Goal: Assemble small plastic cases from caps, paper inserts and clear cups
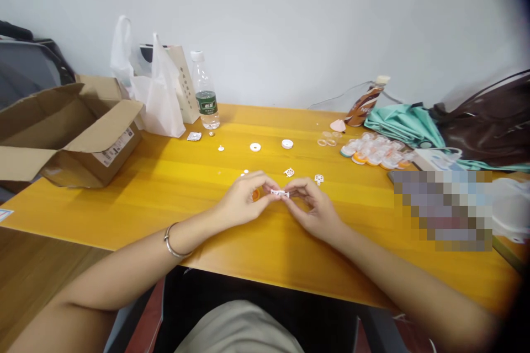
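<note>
Between my two hands, just above the table point(199, 193), is a small white plastic part point(280, 193). My left hand point(244, 198) pinches its left end, and my right hand point(312, 207) grips the right end with thumb and fingertips. An orange round piece point(256, 194) shows by my left fingers; whether I hold it or it lies on the table I cannot tell. Beyond my hands lie a white disc with a centre hole point(255, 147), a thicker white round piece point(287, 144), and two white openwork parts point(289, 172).
On the left stand an open cardboard box point(103, 149), a white plastic bag point(159, 96) and a water bottle point(207, 102). To the right are several clear-and-orange cases point(376, 151), a brown drink bottle point(366, 102), a teal folded cloth point(408, 124) and a dark bag point(484, 121).
</note>
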